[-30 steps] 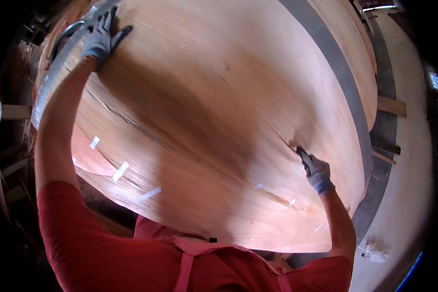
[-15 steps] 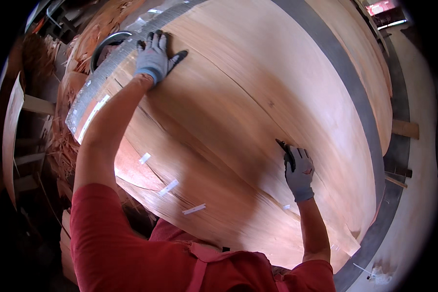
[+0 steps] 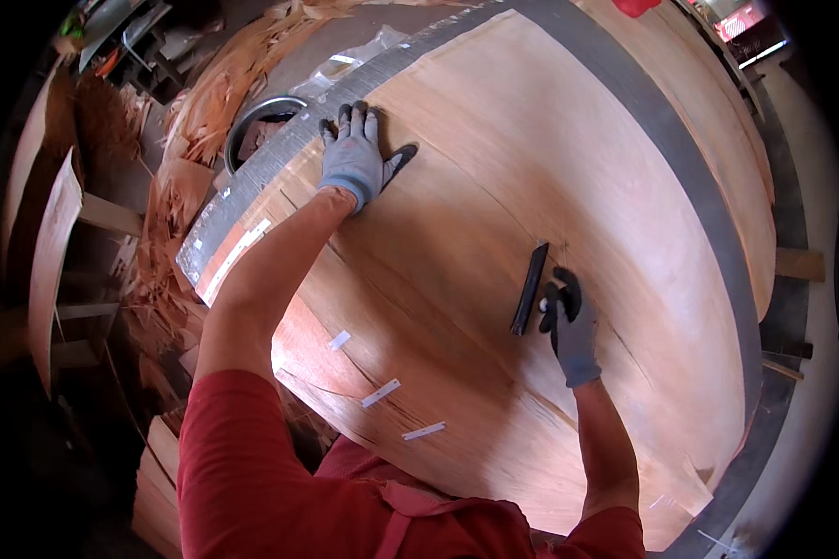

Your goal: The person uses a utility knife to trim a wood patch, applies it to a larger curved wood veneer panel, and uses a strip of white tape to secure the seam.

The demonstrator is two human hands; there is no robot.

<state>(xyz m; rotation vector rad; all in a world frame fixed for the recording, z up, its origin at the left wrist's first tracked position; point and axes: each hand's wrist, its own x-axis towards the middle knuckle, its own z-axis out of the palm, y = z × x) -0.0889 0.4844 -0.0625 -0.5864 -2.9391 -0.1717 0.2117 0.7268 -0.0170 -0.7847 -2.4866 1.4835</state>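
Veneer sheet [image 3: 494, 214], broad and pale orange, spread across the worktop [image 3: 690, 186] and covering nearly all of it, grey edge of the worktop showing as a band along the far left and right sides. Appears laid out and mostly flat already; long splits still open along the grain near the middle and toward the near left. Scrap heap [image 3: 205, 102] of torn veneer beyond the far left edge, round metal bin [image 3: 261, 121] beside it. Left hand [image 3: 354, 154] in a grey glove, open, pressed flat with fingers spread at the far left edge of the sheet. Right hand [image 3: 569, 326], gloved too, closed around a narrow dark tool [image 3: 529, 289] held against the sheet right of centre, beside a split. Strips of pale tape [image 3: 380, 393], three small ones, already stuck across cracks at the near left. Judging from this, some cracks patched, others on the sheet still bare, so mending looks partway through.
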